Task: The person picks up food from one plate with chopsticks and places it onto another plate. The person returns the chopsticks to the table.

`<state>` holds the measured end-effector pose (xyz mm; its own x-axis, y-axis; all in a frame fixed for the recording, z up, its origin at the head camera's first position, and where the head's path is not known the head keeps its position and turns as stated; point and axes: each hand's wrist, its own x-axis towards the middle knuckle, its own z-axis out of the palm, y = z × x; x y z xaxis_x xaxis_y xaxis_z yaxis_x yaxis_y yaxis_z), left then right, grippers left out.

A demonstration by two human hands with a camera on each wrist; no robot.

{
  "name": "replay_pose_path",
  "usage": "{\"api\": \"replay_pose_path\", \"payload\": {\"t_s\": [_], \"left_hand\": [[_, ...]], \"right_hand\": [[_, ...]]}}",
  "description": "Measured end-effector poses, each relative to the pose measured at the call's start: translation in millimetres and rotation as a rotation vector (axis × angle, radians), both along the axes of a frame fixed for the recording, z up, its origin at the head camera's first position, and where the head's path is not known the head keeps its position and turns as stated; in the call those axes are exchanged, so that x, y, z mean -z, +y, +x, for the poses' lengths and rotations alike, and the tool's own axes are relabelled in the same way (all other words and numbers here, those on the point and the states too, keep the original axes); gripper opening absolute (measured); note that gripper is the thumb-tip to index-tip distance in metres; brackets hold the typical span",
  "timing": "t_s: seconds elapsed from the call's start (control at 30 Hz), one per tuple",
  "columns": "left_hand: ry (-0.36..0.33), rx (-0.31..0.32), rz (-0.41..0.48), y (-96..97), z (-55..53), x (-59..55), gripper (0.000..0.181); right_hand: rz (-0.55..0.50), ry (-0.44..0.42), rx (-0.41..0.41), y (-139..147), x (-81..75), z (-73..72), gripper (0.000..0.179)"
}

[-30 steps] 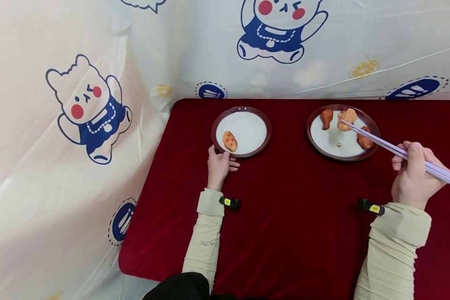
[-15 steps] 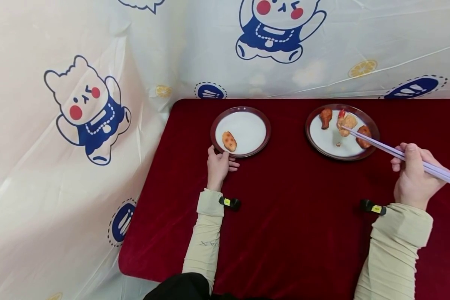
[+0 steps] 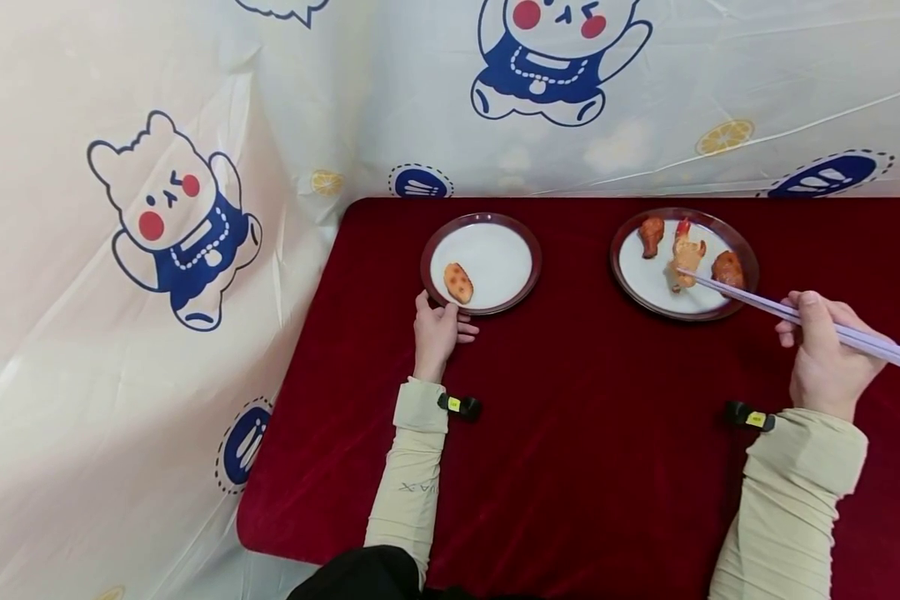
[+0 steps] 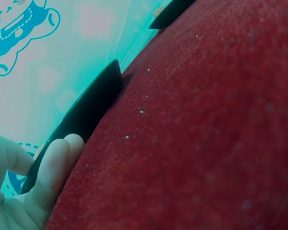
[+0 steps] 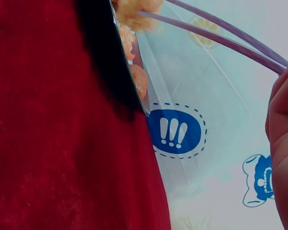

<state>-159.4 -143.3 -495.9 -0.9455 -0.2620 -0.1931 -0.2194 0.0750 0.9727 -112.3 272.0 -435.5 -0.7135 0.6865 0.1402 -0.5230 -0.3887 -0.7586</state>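
In the head view my left hand (image 3: 436,337) pinches the near rim of the left plate (image 3: 521,297), white with a brown edge. The left wrist view has my thumb on one side of that plate's dark rim (image 4: 93,103) and fingers on the other. An oval, brown-spotted piece of food (image 3: 458,283) lies on it. My right hand (image 3: 832,354) holds lilac chopsticks (image 3: 783,312). Their tips are at a golden fried piece (image 3: 678,273) over the right plate (image 3: 663,306). Behind it shows a red-tipped piece (image 3: 682,228), perhaps a shrimp.
A drumstick (image 3: 651,237) and a glossy brown piece of meat (image 3: 727,270) also lie on the right plate. The dark red tablecloth (image 3: 570,442) spreads between the hands. A printed curtain (image 3: 390,100) hangs behind the table and along its left side.
The chopstick tips and the golden fried piece have moved toward the near side of the right plate, exposing the red-tipped piece behind. My left hand stays at the left plate.
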Motion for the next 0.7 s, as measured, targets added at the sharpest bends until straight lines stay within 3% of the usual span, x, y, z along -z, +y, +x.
{"api": "replay_pose_path", "payload": {"t_s": [0.2,0.5,0.7], "left_hand": [[-0.004,-0.001,0.005,0.7,-0.1,-1.1,0.069],[-0.004,0.002,0.001,1.2,0.3,-2.3,0.07],[-0.009,0.005,-0.003,0.5,1.1,-3.4,0.069]], "right_hand": [[-0.017,-0.011,-0.027,0.6,0.3,1.0,0.023],[0.011,-0.132,-0.046,10.0,-2.5,7.8,0.028],[0.028,-0.151,-0.053,13.4,-2.8,10.6,0.03]]}}
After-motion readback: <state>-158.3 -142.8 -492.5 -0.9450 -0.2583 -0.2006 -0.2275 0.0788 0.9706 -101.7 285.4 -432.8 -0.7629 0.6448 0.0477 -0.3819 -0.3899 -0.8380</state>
